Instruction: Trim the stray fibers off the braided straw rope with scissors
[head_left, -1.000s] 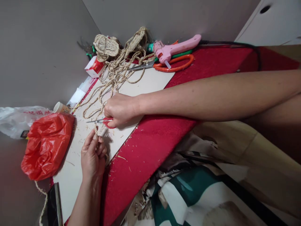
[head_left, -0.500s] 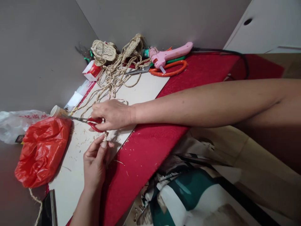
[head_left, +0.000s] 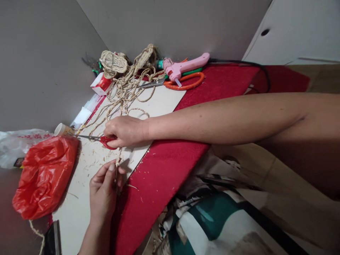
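Note:
My right hand (head_left: 124, 131) is closed around the red handles of a pair of scissors (head_left: 104, 141), its metal blades pointing left over the white board. The blades look closed together. Below it, my left hand (head_left: 103, 187) pinches a braided straw rope (head_left: 119, 156) between thumb and fingers. A stretch of this rope shows between the two hands. Its upper part passes behind my right hand, so I cannot tell whether that hand also grips it. Further up lies a loose tangle of the same kind of rope (head_left: 120, 94).
A pink glue gun (head_left: 191, 65) with a black cable and large orange-handled scissors (head_left: 195, 83) lie at the back. Rope bundles (head_left: 114, 63), a small red-and-white box (head_left: 102, 84), a paper cup (head_left: 62, 129) and a red plastic bag (head_left: 45, 177) line the left. Straw scraps litter the white board (head_left: 87, 184).
My left hand has moved slightly down and left, and more of the rope shows between my hands. My right hand still holds the scissors. The whole view has shifted a little.

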A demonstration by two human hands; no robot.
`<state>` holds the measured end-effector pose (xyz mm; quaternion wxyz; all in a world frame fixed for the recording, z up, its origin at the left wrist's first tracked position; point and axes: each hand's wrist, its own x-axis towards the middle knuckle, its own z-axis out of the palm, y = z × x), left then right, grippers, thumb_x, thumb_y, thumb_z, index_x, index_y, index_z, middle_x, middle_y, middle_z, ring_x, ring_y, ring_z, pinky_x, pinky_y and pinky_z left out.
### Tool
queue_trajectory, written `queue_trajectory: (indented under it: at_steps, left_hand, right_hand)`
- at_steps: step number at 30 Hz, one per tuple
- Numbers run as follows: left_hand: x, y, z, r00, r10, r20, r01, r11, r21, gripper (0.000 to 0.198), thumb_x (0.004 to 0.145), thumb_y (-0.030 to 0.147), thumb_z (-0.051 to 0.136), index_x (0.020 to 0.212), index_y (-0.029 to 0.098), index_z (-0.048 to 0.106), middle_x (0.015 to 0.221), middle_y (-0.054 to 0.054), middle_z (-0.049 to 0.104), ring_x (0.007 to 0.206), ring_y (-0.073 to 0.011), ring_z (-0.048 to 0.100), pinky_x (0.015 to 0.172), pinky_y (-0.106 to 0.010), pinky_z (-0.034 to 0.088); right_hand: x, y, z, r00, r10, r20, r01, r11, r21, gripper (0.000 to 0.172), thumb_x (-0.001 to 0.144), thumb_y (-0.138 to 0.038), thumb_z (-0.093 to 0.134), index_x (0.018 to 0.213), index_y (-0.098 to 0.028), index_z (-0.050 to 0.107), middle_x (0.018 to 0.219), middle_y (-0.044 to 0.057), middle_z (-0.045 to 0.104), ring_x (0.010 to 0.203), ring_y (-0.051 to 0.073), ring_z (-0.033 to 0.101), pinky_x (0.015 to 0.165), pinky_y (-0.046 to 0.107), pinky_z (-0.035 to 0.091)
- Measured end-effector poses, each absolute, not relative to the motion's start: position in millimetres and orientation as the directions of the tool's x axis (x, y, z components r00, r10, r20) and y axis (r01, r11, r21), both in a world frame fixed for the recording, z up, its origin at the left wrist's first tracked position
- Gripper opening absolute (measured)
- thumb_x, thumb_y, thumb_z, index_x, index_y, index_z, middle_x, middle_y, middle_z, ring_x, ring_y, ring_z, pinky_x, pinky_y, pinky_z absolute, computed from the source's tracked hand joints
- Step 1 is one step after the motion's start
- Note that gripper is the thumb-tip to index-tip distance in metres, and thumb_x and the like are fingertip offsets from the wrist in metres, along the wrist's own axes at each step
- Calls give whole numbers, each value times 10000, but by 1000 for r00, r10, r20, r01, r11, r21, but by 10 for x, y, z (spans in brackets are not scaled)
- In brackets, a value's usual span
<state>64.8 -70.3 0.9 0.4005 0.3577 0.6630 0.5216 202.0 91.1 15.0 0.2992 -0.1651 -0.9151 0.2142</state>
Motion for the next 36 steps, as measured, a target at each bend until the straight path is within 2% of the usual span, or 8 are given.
queue_trajectory:
  at_steps: [5,7,10,14,17,24,30,36]
  left_hand:
    - [658,-709,15,-429,885,-184,45,224,974,307,675,330,841,912,163,740,548,41,517,408,-23,317,389,-142,239]
    - [676,-708,24,-434,888,-151,72,201,977,377,666,310,849,1004,182,740,517,77,434,414,-25,298,399,-139,245]
    - [706,-711,25,-483,872,-85,169,188,968,499,649,308,860,1118,207,725,549,77,453,436,-41,331,412,-152,283]
    - [719,-721,1,-534,844,-48,251,213,944,438,679,378,834,1059,176,752,524,68,434,441,-54,340,409,-165,274]
    - [709,-711,-10,-518,853,-59,194,184,964,374,742,402,781,1027,159,754,487,88,335,409,-42,277,392,-160,219]
    - [637,-618,33,-515,852,-98,-61,78,995,229,720,315,786,816,130,692,586,19,545,421,-50,373,390,-171,293]
    - [592,-581,54,-506,854,-120,-179,32,983,221,743,259,751,909,136,672,495,48,491,377,-55,328,376,-168,276]
    - [556,-568,55,-517,838,-174,-264,37,964,194,721,207,750,865,142,638,513,54,485,379,-46,326,369,-157,267]
  right_hand:
    - [2038,963,166,-742,453,494,216,859,-463,220,866,-265,545,719,-131,638,821,65,634,713,128,446,629,282,267]
    - [2037,962,164,-747,452,489,213,858,-468,224,861,-265,545,706,-132,635,804,63,629,702,126,442,624,280,265]
    - [2022,942,150,-746,456,485,198,848,-492,221,842,-262,554,671,-142,624,739,43,610,664,118,416,610,274,259]
    - [1997,933,127,-722,472,506,182,835,-520,228,835,-282,554,661,-155,629,710,13,601,640,109,411,591,270,248]
    - [2015,970,165,-663,491,564,184,838,-513,249,854,-302,548,690,-149,656,768,19,624,692,108,469,613,265,267]
    - [2163,1009,366,-566,555,610,241,819,-521,341,924,-322,460,821,-104,702,779,31,649,703,104,495,648,262,297]
    - [2102,806,229,-828,418,375,290,890,-352,309,829,-405,559,791,-161,745,715,51,693,619,130,508,579,282,254]
    - [2061,694,135,-884,383,268,355,923,-147,438,811,-480,532,886,-112,756,796,166,732,740,242,628,623,322,339]
